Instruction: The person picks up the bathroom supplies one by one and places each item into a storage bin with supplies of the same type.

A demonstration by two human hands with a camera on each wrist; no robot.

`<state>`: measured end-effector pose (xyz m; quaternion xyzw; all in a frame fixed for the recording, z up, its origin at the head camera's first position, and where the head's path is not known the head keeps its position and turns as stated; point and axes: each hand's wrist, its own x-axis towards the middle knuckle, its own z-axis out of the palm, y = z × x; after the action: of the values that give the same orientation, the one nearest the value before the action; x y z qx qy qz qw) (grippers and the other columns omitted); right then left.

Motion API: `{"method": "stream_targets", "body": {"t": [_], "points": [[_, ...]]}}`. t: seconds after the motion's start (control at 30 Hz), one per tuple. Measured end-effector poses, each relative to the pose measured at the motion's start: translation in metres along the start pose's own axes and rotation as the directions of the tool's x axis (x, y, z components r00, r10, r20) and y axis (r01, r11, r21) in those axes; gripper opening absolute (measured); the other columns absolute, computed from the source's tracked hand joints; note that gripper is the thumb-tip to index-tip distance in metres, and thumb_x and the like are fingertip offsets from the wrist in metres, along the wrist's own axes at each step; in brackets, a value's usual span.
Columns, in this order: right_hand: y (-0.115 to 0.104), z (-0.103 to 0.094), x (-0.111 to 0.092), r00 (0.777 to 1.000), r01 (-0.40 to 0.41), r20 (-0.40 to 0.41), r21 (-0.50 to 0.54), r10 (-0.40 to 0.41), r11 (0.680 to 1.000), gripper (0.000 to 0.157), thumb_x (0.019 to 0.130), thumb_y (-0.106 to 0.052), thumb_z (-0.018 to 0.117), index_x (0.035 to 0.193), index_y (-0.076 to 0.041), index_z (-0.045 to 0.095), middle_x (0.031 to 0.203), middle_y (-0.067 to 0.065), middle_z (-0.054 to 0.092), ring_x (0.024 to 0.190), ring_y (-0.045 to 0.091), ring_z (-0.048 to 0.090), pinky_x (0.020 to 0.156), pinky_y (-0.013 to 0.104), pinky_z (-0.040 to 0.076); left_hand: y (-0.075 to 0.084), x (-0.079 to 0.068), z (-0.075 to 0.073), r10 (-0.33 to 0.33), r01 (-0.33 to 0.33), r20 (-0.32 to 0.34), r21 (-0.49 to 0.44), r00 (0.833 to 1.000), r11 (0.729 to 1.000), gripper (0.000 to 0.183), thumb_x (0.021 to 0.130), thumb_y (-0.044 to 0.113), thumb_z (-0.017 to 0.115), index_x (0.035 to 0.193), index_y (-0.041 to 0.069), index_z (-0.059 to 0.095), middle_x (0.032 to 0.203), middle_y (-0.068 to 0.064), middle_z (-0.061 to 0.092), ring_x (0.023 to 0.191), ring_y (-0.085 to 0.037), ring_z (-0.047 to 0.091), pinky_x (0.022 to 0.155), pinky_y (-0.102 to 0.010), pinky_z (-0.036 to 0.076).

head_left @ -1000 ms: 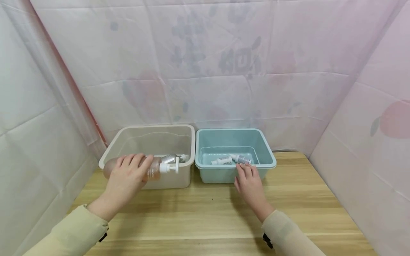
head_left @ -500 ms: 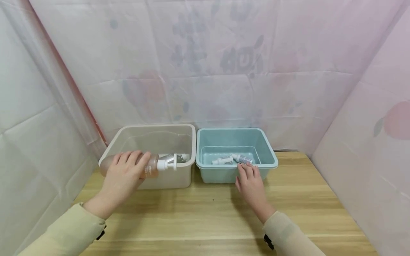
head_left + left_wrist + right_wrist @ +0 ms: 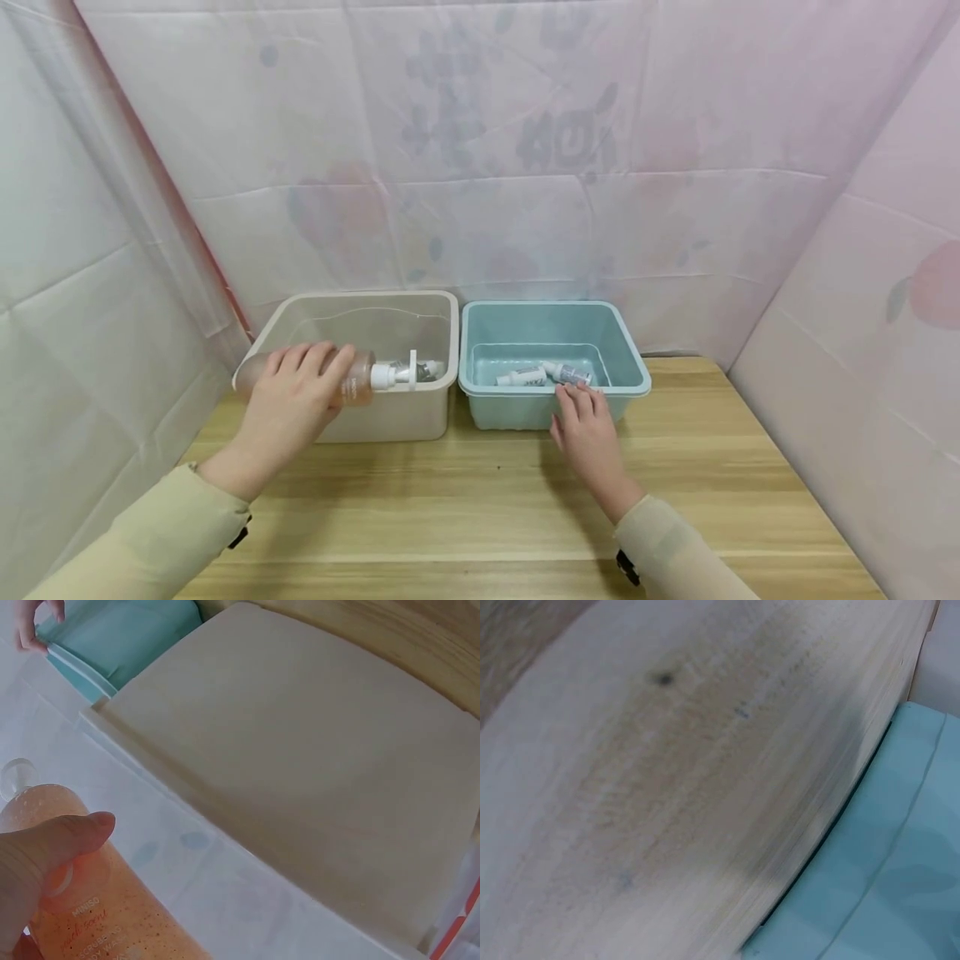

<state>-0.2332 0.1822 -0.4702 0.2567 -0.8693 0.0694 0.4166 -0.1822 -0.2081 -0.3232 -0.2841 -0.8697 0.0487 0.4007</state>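
My left hand (image 3: 285, 412) grips a pump bottle of orange body wash (image 3: 359, 379) round its body. The bottle lies nearly level over the front rim of the beige bin (image 3: 397, 419), its white pump pointing right. In the left wrist view the thumb presses along the body wash (image 3: 124, 919), above its printed label. Behind the pump, a clear bottle (image 3: 431, 368) lies inside the beige bin. My right hand (image 3: 588, 443) holds the front rim of the blue bin (image 3: 510, 412), fingers hooked over it. Two small white bottles, one left (image 3: 522, 377) and one right (image 3: 567, 372), lie inside.
Both bins stand side by side on a wooden table (image 3: 480, 517), against a pale printed curtain (image 3: 480, 225) at the back. Curtain walls also close off the left and right sides. The right wrist view shows mostly table top and the blue bin's wall (image 3: 840, 877).
My left hand has lifted the body wash slightly and moved it a little away from me. The right hand stays at the blue bin's rim.
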Motion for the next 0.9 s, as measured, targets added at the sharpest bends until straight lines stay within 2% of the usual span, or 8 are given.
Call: {"method": "stream_targets", "body": {"t": [0.17,0.37,0.53,0.9], "points": [[-0.001,0.0,0.0,1.0,0.004,-0.027,-0.005,-0.004,1.0,0.045,0.078,-0.016,0.056,0.114,0.011,0.056,0.107,0.024,0.054,0.102,0.042,0.05,0.09,0.059,0.04,-0.001,0.004,-0.002,-0.002,0.002,0.0,-0.003,1.0,1.0,0.069,0.05,0.01,0.081,0.114,0.004,0.055,0.1,-0.019,0.057,0.086,-0.04,0.054,0.071,-0.052,0.044],[-0.002,-0.002,0.003,1.0,0.004,0.002,-0.004,-0.004,1.0,0.048,0.074,-0.013,0.066,0.115,0.01,0.055,0.108,0.024,0.054,0.104,0.041,0.05,0.093,0.054,0.039,-0.003,0.006,-0.002,-0.003,0.003,0.037,0.001,0.999,1.0,0.073,0.05,0.013,0.084,0.116,0.004,0.054,0.101,-0.02,0.057,0.088,-0.04,0.055,0.073,-0.053,0.044],[-0.003,-0.001,0.004,1.0,0.004,0.017,-0.01,-0.004,1.0,0.049,0.074,-0.013,0.067,0.116,0.01,0.055,0.109,0.024,0.055,0.105,0.041,0.05,0.094,0.053,0.038,-0.004,0.008,-0.002,0.001,-0.001,0.051,-0.005,0.999,1.0,0.074,0.05,0.013,0.084,0.117,0.004,0.053,0.102,-0.019,0.057,0.089,-0.04,0.055,0.074,-0.053,0.044],[-0.002,0.0,0.003,1.0,-0.006,-0.013,-0.012,0.006,1.0,0.05,0.071,-0.012,0.071,0.114,0.009,0.056,0.107,0.023,0.055,0.103,0.041,0.051,0.092,0.055,0.04,-0.006,0.015,-0.002,0.0,0.001,0.048,-0.012,0.999,1.0,0.073,0.05,0.012,0.084,0.116,0.004,0.053,0.101,-0.019,0.057,0.089,-0.041,0.055,0.072,-0.054,0.044]]}}
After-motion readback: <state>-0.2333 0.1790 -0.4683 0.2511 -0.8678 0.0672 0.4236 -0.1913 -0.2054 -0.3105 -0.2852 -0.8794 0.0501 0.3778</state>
